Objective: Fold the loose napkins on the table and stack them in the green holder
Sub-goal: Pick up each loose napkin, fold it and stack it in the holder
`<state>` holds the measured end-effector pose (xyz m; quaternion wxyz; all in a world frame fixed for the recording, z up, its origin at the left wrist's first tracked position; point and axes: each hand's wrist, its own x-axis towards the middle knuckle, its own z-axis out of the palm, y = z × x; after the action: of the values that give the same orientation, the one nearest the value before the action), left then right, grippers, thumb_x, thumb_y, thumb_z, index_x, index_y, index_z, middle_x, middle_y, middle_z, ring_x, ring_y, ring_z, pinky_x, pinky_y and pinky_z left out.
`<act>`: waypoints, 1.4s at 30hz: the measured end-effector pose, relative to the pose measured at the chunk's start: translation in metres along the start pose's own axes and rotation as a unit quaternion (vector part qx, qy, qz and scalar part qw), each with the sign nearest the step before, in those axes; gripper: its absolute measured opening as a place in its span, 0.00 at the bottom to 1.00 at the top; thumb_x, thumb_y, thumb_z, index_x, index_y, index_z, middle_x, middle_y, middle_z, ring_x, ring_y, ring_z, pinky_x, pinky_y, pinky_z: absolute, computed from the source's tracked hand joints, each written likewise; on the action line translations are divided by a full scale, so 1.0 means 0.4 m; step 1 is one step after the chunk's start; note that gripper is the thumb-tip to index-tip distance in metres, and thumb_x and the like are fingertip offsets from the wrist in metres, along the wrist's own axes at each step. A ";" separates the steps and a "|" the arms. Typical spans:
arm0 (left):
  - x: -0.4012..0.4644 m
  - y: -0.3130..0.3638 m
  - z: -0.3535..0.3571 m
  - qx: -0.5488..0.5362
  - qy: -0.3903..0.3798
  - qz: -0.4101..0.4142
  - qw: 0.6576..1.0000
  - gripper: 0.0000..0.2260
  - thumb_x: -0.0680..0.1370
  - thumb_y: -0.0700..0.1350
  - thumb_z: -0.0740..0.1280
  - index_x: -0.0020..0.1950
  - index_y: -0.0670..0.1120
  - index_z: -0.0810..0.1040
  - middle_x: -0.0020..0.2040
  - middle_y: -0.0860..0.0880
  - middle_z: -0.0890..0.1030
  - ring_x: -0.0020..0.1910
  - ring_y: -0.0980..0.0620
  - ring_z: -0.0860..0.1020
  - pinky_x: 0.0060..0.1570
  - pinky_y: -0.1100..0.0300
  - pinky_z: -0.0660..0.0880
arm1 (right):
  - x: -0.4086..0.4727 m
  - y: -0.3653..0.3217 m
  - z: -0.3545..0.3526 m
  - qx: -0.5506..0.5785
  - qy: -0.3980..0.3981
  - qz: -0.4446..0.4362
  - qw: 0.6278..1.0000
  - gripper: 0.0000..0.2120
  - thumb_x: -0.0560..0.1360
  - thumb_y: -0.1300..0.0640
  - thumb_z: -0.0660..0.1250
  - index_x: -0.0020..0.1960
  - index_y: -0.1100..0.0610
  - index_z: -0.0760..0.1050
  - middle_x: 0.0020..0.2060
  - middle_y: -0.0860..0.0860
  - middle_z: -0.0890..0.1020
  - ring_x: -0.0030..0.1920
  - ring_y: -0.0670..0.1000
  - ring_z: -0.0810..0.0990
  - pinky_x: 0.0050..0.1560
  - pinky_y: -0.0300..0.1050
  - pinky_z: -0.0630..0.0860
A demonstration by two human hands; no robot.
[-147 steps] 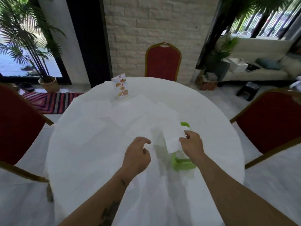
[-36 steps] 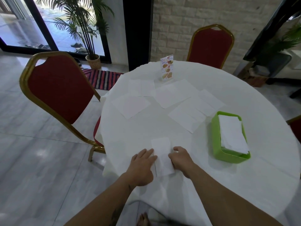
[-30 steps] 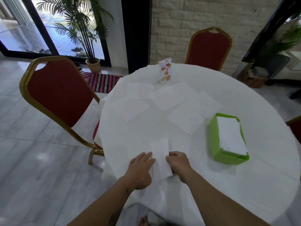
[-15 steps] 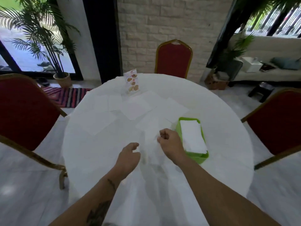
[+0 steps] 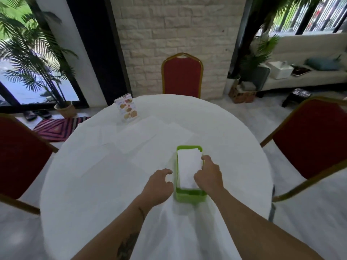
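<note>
- Green holder (image 5: 189,197) near table's front edge; stack of folded napkins (image 5: 188,168) inside, top one lying flat.
- Right hand (image 5: 210,176) on stack's right side, fingers curled down onto the top napkin — pinching or merely pressing, cannot tell.
- Left hand (image 5: 158,184) just left of holder, fingers loosely curled, holding nothing.
- Unfolded napkins (image 5: 138,138) spread flat beyond holder, near menu card (image 5: 126,108); several left to fold — task partly done.

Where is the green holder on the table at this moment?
In the head view, the green holder stands near the table's front centre, between the left hand and the right hand.
</note>
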<state>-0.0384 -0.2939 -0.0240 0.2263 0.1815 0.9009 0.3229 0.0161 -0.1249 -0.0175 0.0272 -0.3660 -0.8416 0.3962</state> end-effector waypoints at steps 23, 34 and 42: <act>0.056 -0.057 0.011 -0.077 0.113 -0.030 0.990 0.16 0.74 0.35 0.59 0.53 0.53 0.79 0.59 0.52 0.78 0.54 0.55 0.77 0.52 0.65 0.69 | 0.031 -0.048 0.017 -0.235 -0.096 -0.237 0.938 0.21 0.71 0.57 0.59 0.64 0.51 0.73 0.62 0.48 0.74 0.62 0.53 0.71 0.63 0.53 0.62; 0.230 -0.202 -0.069 -0.004 0.058 0.012 0.998 0.22 0.76 0.41 0.62 0.71 0.46 0.68 0.72 0.46 0.68 0.70 0.47 0.67 0.69 0.52 0.64 | 0.027 -0.185 0.160 -0.149 -0.147 -0.215 0.954 0.25 0.74 0.60 0.60 0.71 0.55 0.68 0.69 0.51 0.71 0.69 0.53 0.69 0.68 0.49 0.68; 0.206 -0.354 -0.084 0.276 -0.077 0.114 0.951 0.27 0.78 0.49 0.56 0.77 0.53 0.55 0.79 0.51 0.50 0.78 0.50 0.50 0.74 0.41 0.51 | -0.030 -0.187 0.228 -0.161 -0.162 -0.147 0.962 0.24 0.75 0.60 0.59 0.71 0.54 0.68 0.69 0.51 0.72 0.68 0.53 0.71 0.68 0.48 0.69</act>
<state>-0.1504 -0.3745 -0.1188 0.1981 0.3625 0.9079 0.0707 -0.0503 -0.2228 -0.0256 -0.1108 -0.1684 -0.9321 0.3009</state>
